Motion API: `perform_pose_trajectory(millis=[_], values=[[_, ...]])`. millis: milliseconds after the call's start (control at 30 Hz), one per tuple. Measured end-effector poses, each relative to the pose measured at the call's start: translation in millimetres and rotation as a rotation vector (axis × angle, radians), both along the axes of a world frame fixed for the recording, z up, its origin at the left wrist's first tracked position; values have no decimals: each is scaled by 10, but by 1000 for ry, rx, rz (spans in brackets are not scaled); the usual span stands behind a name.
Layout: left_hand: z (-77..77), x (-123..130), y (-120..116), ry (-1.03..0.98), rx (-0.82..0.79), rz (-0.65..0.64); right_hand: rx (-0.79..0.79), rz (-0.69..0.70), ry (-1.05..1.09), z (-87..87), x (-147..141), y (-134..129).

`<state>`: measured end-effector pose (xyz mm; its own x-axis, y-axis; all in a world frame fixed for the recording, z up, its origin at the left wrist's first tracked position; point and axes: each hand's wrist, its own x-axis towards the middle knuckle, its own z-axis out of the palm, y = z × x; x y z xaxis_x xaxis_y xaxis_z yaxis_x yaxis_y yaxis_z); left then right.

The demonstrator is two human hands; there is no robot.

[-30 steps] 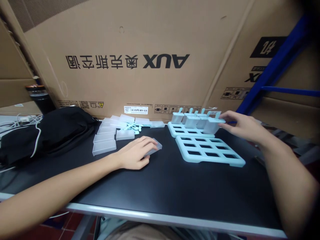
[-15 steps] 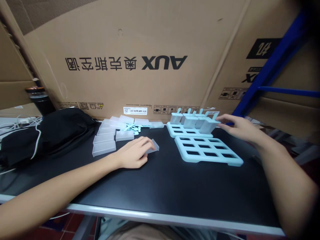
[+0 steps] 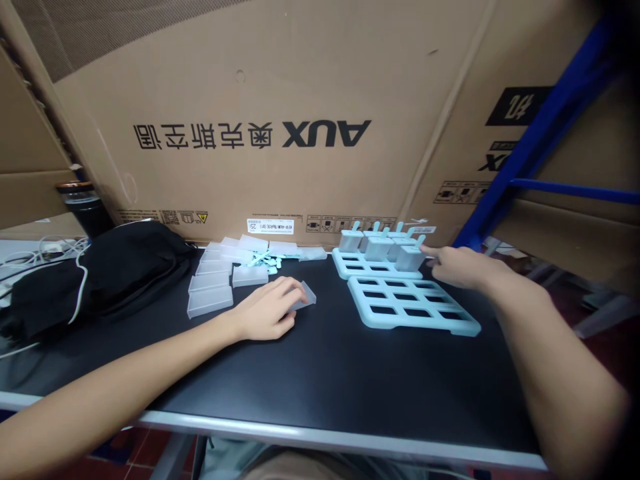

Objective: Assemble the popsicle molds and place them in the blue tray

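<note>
My left hand (image 3: 270, 309) rests on the black table with its fingers curled over a translucent popsicle mold (image 3: 306, 297) that lies on its side. At the right, my right hand (image 3: 463, 265) has its index finger stretched toward an upright popsicle mold (image 3: 410, 259) with a light-blue stick; the fingertip is at its edge, and the other fingers are bent. That mold stands in the rear light-blue rack (image 3: 345, 267) with several similar ones. Close in front is a second light-blue rack (image 3: 367, 313) with bare slots.
Several loose translucent molds (image 3: 210, 301) and a pile of light-blue sticks (image 3: 270, 263) lie left of centre. A black bag (image 3: 125, 263), white cables (image 3: 45, 250) and a dark bottle (image 3: 83, 207) are farther left. A large cardboard box (image 3: 300, 180) stands behind; a blue metal frame (image 3: 530, 153) rises at right.
The mold by my right hand has gone from tilted to more upright and lower in the rack. My right hand has shifted slightly left, index finger extended. My left hand stays on its mold.
</note>
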<state>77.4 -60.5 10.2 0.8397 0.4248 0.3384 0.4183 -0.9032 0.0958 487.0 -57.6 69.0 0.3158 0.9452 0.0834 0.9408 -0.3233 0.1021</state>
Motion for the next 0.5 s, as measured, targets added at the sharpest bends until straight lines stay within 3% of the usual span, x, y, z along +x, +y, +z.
perform_pose_trajectory(millis=[100, 167, 367, 433, 500], values=[[-5, 2, 4, -24, -7, 39, -62, -42, 0, -12, -99, -49], [-10, -1, 5, -29, -13, 86, -22, -45, -4, 2, -168, -99], [-22, -15, 3, 19, -90, 204, 314, -141, -34, 141, -379, -252], [-20, -10, -2, 8, -112, 219, 424, -88, -21, 156, -468, -249], [-15, 1, -10, -34, -129, 195, 485, 48, 35, 127, -597, -214]])
